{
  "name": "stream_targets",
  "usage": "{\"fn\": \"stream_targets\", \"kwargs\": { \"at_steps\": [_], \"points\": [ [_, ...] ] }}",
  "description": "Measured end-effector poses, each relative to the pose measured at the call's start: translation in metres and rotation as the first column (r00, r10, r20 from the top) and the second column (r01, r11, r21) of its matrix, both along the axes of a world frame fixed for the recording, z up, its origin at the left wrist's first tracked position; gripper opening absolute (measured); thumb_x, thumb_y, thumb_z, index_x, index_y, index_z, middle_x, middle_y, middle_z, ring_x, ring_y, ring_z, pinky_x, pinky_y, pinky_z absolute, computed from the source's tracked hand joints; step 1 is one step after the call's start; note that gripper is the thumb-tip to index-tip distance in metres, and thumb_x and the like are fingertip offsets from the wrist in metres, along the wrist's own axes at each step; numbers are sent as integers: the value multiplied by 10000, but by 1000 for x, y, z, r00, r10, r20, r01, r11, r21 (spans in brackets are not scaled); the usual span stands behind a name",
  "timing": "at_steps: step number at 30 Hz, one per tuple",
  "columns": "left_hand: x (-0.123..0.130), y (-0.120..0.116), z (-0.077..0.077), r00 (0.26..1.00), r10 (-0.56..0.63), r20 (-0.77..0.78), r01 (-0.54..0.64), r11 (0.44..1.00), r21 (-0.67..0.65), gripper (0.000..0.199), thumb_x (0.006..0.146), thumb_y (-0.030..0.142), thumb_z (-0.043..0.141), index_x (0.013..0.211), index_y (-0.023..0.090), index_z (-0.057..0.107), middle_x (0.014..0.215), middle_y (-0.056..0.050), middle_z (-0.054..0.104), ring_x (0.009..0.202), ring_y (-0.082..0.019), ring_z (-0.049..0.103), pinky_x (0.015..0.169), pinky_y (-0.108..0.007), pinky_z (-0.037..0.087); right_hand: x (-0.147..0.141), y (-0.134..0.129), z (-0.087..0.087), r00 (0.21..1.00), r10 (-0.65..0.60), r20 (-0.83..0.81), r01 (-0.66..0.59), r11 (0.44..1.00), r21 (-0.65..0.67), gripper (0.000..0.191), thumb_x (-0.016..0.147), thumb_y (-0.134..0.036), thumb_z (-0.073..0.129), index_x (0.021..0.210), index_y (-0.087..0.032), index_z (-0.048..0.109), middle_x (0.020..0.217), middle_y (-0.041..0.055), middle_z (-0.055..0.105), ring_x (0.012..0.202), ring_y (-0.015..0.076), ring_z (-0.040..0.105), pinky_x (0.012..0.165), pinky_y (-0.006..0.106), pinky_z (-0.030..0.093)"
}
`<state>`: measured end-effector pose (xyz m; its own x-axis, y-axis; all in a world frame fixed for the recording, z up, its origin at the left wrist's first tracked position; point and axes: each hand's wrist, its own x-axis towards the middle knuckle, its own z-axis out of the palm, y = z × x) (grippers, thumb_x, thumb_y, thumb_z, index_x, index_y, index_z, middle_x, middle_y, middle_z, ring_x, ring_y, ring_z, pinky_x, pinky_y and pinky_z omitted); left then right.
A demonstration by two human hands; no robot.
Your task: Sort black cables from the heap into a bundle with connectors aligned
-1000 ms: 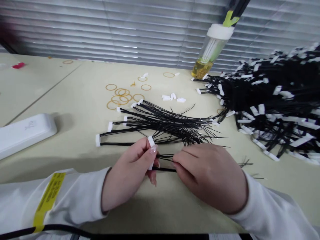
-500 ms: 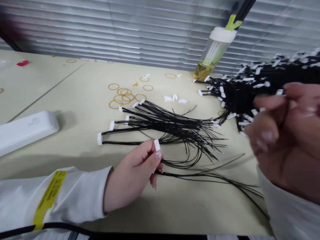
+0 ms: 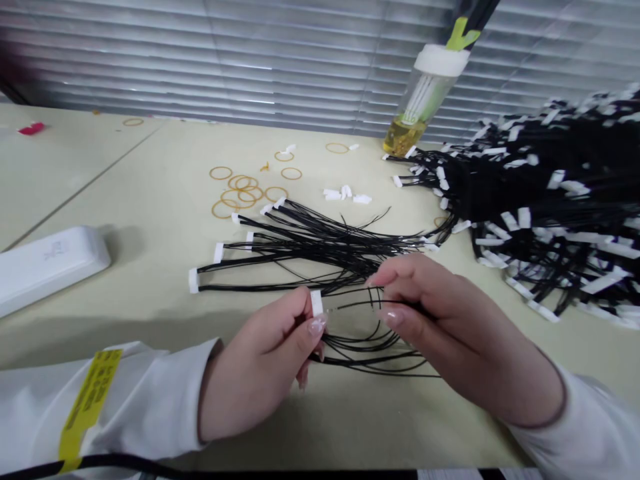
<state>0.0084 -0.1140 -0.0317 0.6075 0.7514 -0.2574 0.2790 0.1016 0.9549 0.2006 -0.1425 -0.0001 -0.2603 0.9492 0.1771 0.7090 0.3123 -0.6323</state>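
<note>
Between thumb and fingers, my left hand (image 3: pixel 273 357) pinches a small white connector (image 3: pixel 317 303) that has several thin black wires running off to the right. My right hand (image 3: pixel 440 327), to the right of it, holds a thin black wire (image 3: pixel 356 304) between thumb and fingers; the wire's bare tip points at the connector, very close to it. Whether the tip touches the connector is too small to tell. Just behind both hands lies a bundle of black wires (image 3: pixel 310 250) with white connectors at its left ends.
A large heap of black wires with white connectors (image 3: pixel 555 180) covers the right side. Rubber bands (image 3: pixel 245 190) and small white pieces (image 3: pixel 346 193) lie farther back. A tilted bottle (image 3: pixel 425 100) leans by the blinds. A white case (image 3: pixel 55 267) is at left, near a red piece (image 3: pixel 31 129).
My right hand has come down and left from the right edge, bringing a wire to the connector. My left hand keeps its pinch; the whole view has shifted slightly.
</note>
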Motion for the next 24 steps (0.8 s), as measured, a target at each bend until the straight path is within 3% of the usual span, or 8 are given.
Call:
{"fn": "stream_targets", "kwargs": {
  "at_steps": [4, 8, 14, 24],
  "points": [
    [0, -1, -1, 1000, 1, 22, -1, 1000, -20, 203, 858, 311, 352, 711, 184, 412, 636, 42, 440, 483, -60, 440, 444, -177, 415, 0, 2, 0, 999, -10, 47, 9, 1000, 15, 134, 826, -232, 462, 707, -181, 498, 566, -39, 492, 507, 50, 421, 475, 164, 339],
    [0, -2, -1, 1000, 4, 19, -4, 1000, -18, 207, 859, 309, 348, 707, 183, 411, 638, 39, 440, 486, -60, 433, 449, -179, 408, -2, 2, 1, 994, -81, 71, 75, 994, 81, 177, 811, -223, 480, 647, -166, 517, 524, -39, 482, 477, 42, 396, 473, 168, 315],
    [-3, -2, 0, 999, -20, -45, 22, 999, 28, 223, 861, 320, 342, 700, 184, 415, 613, 40, 443, 488, -67, 430, 462, -190, 398, -7, 2, -1, 991, -52, 119, 51, 999, 15, 258, 820, -228, 448, 576, -156, 493, 474, -36, 434, 451, 45, 352, 446, 185, 275],
    [-3, -4, -4, 997, -42, -60, 44, 998, 39, 246, 863, 361, 324, 715, 188, 419, 616, 35, 452, 478, -73, 419, 452, -206, 373, -9, 1, 2, 998, -37, 47, 42, 994, -102, 291, 828, -259, 424, 566, -150, 490, 469, -35, 399, 456, 49, 328, 427, 182, 271]
  ]
}}
